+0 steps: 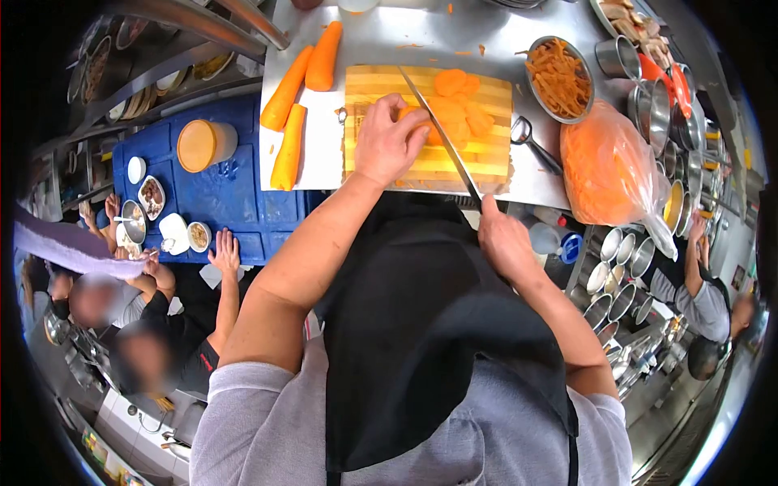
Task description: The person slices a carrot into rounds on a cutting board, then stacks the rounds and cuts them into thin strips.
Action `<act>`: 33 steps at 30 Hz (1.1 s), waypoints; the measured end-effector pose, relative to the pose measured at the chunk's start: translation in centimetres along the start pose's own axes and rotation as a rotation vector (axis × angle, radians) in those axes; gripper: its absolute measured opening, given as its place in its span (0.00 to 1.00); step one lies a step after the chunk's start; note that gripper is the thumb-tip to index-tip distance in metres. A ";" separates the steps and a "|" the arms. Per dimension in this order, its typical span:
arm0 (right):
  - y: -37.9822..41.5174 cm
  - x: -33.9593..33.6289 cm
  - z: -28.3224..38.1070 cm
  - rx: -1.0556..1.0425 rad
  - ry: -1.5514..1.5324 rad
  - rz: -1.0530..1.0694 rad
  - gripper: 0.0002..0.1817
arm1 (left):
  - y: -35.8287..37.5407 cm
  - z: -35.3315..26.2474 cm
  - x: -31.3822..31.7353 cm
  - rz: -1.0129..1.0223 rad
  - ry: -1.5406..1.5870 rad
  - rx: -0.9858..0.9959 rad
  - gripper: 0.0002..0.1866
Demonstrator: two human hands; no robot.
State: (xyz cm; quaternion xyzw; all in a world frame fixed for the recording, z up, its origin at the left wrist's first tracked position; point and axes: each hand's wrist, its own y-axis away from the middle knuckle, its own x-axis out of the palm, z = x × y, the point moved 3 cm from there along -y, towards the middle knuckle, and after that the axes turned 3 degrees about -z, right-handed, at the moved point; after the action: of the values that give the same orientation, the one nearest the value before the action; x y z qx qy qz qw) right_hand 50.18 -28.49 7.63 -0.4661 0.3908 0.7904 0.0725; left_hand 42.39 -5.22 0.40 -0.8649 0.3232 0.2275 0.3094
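My left hand (389, 139) rests on the wooden cutting board (356, 85), fingers curled over a piece of carrot that they mostly hide. In my right hand (504, 239) is the handle of a long kitchen knife (444, 136). Its blade slants up across the board, close beside my left fingertips. Carrot slices (459, 116) lie in a loose pile to the right of the blade. Several whole peeled carrots, one of them a thick carrot (324, 57), lie on the counter left of the board.
Right of the board are a metal bowl of carrot peelings (559, 78), a black-handled tool (541, 152) and a plastic bag (608, 166) of orange contents. A blue table (194, 182) at left holds a lidded tub (203, 146) and small dishes; people sit there. Another person works far right.
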 end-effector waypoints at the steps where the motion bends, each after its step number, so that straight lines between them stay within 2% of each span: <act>1: -1.4 1.7 -0.6 -0.003 -0.006 -0.005 0.07 | -0.1 0.0 0.0 -0.006 0.015 0.007 0.13; 6: -1.4 -0.3 -0.2 -0.035 0.000 -0.040 0.08 | -0.3 -0.1 -0.1 0.000 0.015 0.045 0.14; 14: 2.5 -3.8 1.4 -0.016 -0.003 -0.017 0.08 | -0.2 -0.4 -0.4 0.030 -0.011 -0.035 0.14; 18: 2.2 -2.3 1.0 -0.024 -0.045 -0.042 0.08 | -0.3 -0.2 -0.4 0.016 0.001 -0.030 0.14; 23: -2.1 1.4 0.4 -0.019 -0.057 -0.037 0.09 | -0.2 -0.2 -0.4 0.014 0.028 0.005 0.13; 27: -1.2 -1.2 0.8 -0.035 -0.044 -0.054 0.08 | -0.3 -0.3 -0.2 0.021 0.024 0.030 0.14; 30: 0.9 -3.0 1.5 -0.035 -0.032 -0.048 0.07 | -0.1 -0.2 -0.3 -0.015 0.032 -0.023 0.13; 33: 2.6 -4.0 1.8 -0.015 -0.029 -0.024 0.07 | -0.2 -0.3 -0.5 -0.004 0.006 0.024 0.14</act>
State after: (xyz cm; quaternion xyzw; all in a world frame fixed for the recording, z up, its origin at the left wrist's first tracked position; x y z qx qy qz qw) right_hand 49.93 -28.05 12.67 -0.4598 0.3784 0.7990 0.0841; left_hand 42.26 -5.11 0.94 -0.8625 0.3250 0.2204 0.3192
